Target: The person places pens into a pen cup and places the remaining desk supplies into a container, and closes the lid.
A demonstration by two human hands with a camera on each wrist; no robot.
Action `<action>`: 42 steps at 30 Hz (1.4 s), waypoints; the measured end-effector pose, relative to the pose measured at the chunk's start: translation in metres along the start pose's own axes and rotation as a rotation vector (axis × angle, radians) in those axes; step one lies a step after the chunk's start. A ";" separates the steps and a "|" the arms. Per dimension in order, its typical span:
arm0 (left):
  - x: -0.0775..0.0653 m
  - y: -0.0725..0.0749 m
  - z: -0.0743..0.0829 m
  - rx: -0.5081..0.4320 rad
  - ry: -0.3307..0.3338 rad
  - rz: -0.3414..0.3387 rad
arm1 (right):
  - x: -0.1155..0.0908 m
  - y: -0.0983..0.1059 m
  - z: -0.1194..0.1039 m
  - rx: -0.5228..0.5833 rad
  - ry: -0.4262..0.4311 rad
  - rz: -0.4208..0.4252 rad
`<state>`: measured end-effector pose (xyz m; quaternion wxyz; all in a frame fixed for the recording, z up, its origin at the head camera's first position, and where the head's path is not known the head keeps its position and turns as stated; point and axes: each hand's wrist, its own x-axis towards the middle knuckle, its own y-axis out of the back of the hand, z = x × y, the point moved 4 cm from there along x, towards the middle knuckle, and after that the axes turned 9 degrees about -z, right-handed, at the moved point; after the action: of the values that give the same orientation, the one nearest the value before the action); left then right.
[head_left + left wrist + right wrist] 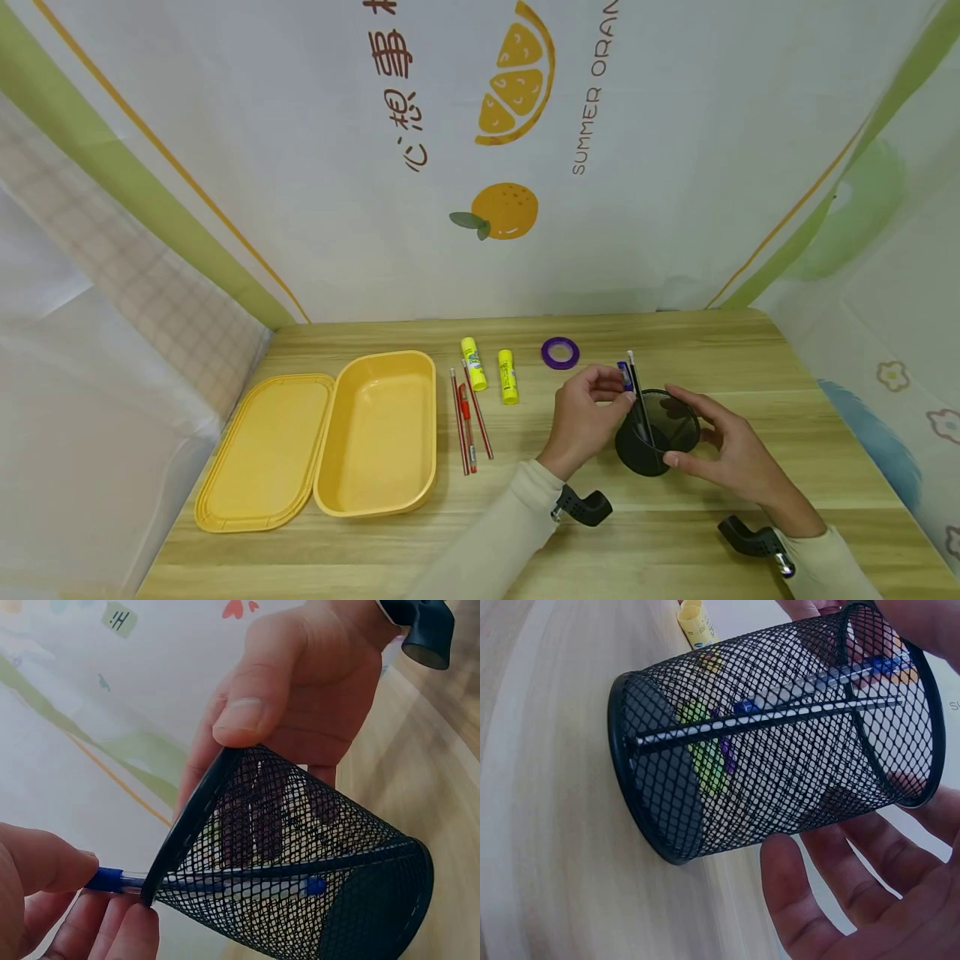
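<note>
My left hand (587, 417) pinches a blue pen (626, 377) near its top end. In the left wrist view, the pen's lower part (262, 888) hangs inside a black mesh pen holder (647, 463), its blue tip short of the base. My left fingertips are right at the rim. With thumb and fingers spread around the rim, my right hand (729, 450) holds the holder from the right. A dark pencil with a white end (632, 360) leans inside, its lower end at the base in the right wrist view.
Left of the hands lie red-striped pencils (459, 433), a red pen (468, 425) and two yellow glue sticks (508, 379). A purple tape roll (560, 353) lies behind. Farther left sit a yellow box (378, 446) and its lid (262, 454). Printed cloth (637, 242) hangs beyond the table.
</note>
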<state>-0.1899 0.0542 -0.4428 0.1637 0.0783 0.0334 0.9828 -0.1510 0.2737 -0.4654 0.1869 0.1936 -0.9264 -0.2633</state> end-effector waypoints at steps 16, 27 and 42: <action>0.000 0.000 -0.003 0.018 -0.034 -0.017 | 0.000 0.000 0.000 -0.032 -0.018 -0.006; 0.000 0.002 -0.004 -0.002 -0.017 -0.014 | 0.001 0.000 0.000 -0.016 -0.016 -0.003; -0.002 0.036 -0.007 -0.039 -0.016 0.064 | 0.000 0.000 0.001 -0.019 -0.001 -0.004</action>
<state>-0.2004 0.0195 -0.4469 0.1339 0.0841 0.0106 0.9874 -0.1511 0.2741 -0.4668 0.1879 0.1934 -0.9235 -0.2727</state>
